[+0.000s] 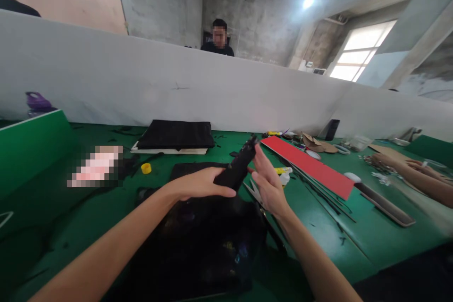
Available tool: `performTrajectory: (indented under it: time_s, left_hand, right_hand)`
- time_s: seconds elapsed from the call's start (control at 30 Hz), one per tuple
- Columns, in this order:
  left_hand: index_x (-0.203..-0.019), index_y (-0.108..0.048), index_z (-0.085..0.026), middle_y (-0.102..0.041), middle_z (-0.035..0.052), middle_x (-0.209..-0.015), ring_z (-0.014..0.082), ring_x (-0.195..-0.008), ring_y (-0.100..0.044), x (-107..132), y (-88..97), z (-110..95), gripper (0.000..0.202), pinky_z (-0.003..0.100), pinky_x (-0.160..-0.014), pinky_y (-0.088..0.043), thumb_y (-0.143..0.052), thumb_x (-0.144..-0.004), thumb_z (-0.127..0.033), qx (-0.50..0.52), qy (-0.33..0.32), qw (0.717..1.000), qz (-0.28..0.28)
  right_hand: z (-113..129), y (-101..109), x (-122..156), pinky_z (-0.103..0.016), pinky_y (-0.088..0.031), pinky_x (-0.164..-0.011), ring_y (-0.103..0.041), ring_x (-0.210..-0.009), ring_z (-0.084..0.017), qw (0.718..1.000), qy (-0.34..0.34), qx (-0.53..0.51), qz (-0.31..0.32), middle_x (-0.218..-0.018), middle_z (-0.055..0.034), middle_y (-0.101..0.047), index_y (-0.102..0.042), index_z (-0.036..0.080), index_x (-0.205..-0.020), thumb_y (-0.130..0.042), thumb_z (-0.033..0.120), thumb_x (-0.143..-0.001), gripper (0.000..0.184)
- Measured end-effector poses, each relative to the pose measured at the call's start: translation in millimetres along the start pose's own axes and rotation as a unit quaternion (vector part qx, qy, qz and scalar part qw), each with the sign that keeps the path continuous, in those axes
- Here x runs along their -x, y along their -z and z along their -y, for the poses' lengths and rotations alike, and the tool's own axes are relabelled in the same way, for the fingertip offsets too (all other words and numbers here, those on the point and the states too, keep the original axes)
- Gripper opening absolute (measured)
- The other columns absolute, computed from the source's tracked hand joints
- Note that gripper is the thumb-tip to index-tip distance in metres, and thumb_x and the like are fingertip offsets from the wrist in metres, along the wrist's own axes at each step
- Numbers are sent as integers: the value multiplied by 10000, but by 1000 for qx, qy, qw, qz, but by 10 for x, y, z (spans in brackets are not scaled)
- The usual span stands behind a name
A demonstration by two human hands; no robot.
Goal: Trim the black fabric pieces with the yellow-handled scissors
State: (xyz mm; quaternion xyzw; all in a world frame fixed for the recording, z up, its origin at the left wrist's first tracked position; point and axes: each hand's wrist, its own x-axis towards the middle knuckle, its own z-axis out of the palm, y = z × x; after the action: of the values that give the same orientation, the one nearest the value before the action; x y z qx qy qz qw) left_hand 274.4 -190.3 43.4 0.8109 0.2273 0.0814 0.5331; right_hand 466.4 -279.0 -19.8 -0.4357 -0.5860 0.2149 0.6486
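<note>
My left hand [201,183] is wrapped round a black bundle [236,166] that looks like stacked or folded fabric, its thumb along the near side. The bundle tilts up to the right, and its far end looks ragged. My right hand [269,184] is held upright by that end, fingers stretched out and touching or very near its right side. Beneath both hands lies a shiny black sheet [201,250] with a few coloured specks. A pair of scissors [254,193] rests beside my right hand, its handles partly hidden.
Folded black material [175,134] lies at the back, and a yellow ring [146,168] sits left. To the right are a red strip [307,165], thin black strips [325,198] and a grey-brown tray-like piece [385,203]. Another person's arms [417,174] reach in at far right. A white partition [226,89] stands behind.
</note>
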Motion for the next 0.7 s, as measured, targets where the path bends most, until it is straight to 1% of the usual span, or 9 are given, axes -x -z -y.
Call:
performTrajectory:
  time_s: [0.07, 0.1, 0.13, 0.2, 0.3, 0.4, 0.5, 0.63, 0.7]
  left_hand:
    - [-909, -691, -210, -713, 8, -1015, 226, -945, -630, 5, 38, 25, 246, 267, -785, -449, -678, -763, -408, -39, 21, 999, -4]
    - [-873, -696, -202, -721, 10, -987, 223, -926, -637, 12, 63, 30, 215, 273, -789, -455, -661, -780, -393, -33, 25, 999, -12]
    - [-873, -700, -201, -724, 10, -983, 217, -929, -641, 23, 91, 28, 200, 278, -806, -462, -650, -794, -377, -1, 22, 999, -24]
    - [-934, -700, -216, -724, 5, -1004, 200, -961, -644, 54, 152, 10, 195, 282, -853, -474, -658, -798, -350, 110, 10, 992, -56]
    - [-970, -689, -226, -725, 13, -1012, 188, -986, -649, 113, 238, -26, 237, 284, -880, -487, -698, -782, -371, 233, 24, 968, -84]
    - [-959, -680, -217, -708, 43, -1095, 219, -1059, -633, 150, 284, -34, 326, 311, -907, -484, -707, -765, -478, 234, 78, 966, -79]
    - [-966, -671, -207, -679, 70, -1176, 252, -1138, -599, 148, 289, -20, 402, 335, -941, -470, -677, -764, -553, 223, 105, 967, -69]
    - [-1051, -653, -212, -656, 88, -1224, 248, -1175, -578, 125, 290, -13, 442, 333, -994, -441, -646, -783, -564, 233, 68, 966, -90]
    - [-1084, -642, -220, -652, 83, -1231, 239, -1156, -588, 121, 295, -18, 471, 328, -979, -452, -587, -808, -597, 177, 51, 978, -95]
  right_hand:
    - [3, 52, -42, -463, -390, -1074, -350, -1397, -224, 1000, 9, -20, 15, -1541, -70, -341, -66, 337, -1528, -479, 486, -924, 747]
    - [0, 81, -58, -468, -374, -1082, -402, -1367, -216, 999, 5, -31, 30, -1508, -82, -396, -16, 332, -1528, -456, 531, -924, 774]
    - [-8, 109, -68, -469, -371, -1082, -472, -1314, -211, 997, -10, -43, 63, -1443, -89, -482, -30, 322, -1529, -449, 575, -913, 787]
    - [-37, 143, -62, -458, -391, -1063, -585, -1182, -210, 982, -87, -64, 154, -1260, -75, -636, -231, 295, -1503, -532, 623, -849, 791]
    - [-93, 125, -11, -431, -453, -1001, -627, -1082, -230, 943, -208, -81, 246, -1101, -55, -709, -582, 244, -1270, -751, 553, -688, 680]
    - [-136, 72, 39, -413, -497, -931, -669, -961, -238, 933, -242, -104, 246, -962, -64, -740, -717, 193, -1004, -774, 552, -653, 506]
    - [-160, 60, 56, -379, -532, -826, -690, -771, -202, 931, -264, -135, 213, -784, -43, -730, -729, 183, -821, -744, 541, -702, 378]
    - [-173, 68, 41, -331, -527, -757, -671, -718, -171, 938, -268, -167, 145, -735, -20, -704, -710, 195, -780, -709, 484, -768, 289]
    - [-176, 49, 32, -324, -520, -751, -664, -749, -171, 942, -260, -181, 116, -791, -24, -710, -708, 203, -845, -693, 500, -777, 305]
